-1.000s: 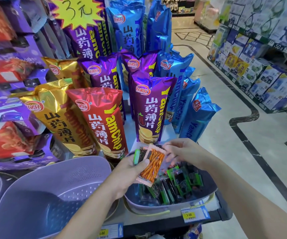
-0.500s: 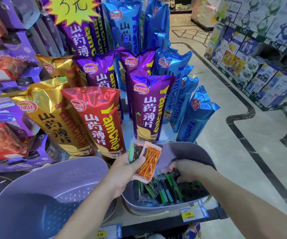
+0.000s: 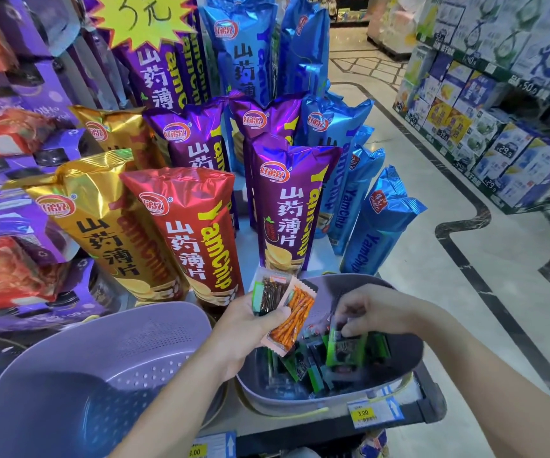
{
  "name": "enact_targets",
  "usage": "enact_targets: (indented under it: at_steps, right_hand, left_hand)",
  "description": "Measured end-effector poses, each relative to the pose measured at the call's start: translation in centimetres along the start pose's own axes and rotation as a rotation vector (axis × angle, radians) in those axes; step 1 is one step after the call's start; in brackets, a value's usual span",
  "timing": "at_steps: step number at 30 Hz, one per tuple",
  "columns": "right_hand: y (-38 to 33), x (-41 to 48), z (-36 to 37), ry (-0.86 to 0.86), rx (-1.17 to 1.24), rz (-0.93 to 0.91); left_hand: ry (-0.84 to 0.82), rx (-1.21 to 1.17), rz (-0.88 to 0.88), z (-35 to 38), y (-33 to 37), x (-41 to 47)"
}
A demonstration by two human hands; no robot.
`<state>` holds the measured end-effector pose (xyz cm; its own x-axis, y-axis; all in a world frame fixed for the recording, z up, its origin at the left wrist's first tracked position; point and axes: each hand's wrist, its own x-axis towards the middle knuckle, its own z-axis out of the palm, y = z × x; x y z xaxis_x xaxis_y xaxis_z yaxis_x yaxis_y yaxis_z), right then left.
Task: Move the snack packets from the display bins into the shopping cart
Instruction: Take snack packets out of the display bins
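While your left hand [image 3: 247, 322] hangs over the left edge of the lilac bin [image 3: 300, 404], its thumb and fingers grip two small packets fanned together: an orange snack packet [image 3: 292, 320] in front and a dark green-edged packet [image 3: 268, 294] behind it. Your right hand [image 3: 369, 310] reaches into the same bin, fingertips pinching a green packet [image 3: 344, 348] at the top of the pile there. A second lilac bin [image 3: 101, 375] sits just to the left, and tall yam chip bags [image 3: 191, 236] stand behind both.
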<state>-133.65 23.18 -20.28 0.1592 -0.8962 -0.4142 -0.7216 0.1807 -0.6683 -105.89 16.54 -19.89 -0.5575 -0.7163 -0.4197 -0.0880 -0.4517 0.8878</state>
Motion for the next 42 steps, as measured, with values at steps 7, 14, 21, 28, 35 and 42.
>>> enact_targets:
  at_steps: [7, 14, 21, 28, 35, 42]
  right_hand:
    - [-4.0, -0.3, -1.5, 0.161, 0.465, -0.135]
    - [-8.2, 2.6, 0.5, 0.317, 0.454, -0.092]
    - [-9.0, 3.1, 1.4, 0.359, 0.469, -0.106]
    - [-4.6, 2.1, 0.8, 0.364, 0.437, 0.039]
    - [0.9, 3.6, 3.3, -0.058, -0.33, 0.224]
    - [3.5, 4.5, 5.3, -0.137, -0.421, 0.256]
  left_hand:
    - [-0.053, 0.031, -0.048, 0.2, 0.3, -0.4]
    - [-0.101, -0.008, -0.075, -0.2, 0.6, -0.5]
    - [-0.029, 0.086, -0.034, -0.3, -0.2, -0.3]
    - [-0.024, -0.049, -0.003, -0.9, -0.1, -0.2]
    - [-0.019, -0.059, -0.006, -0.8, -0.2, 0.0]
    - [-0.015, -0.066, -0.017, -1.0, -0.2, 0.1]
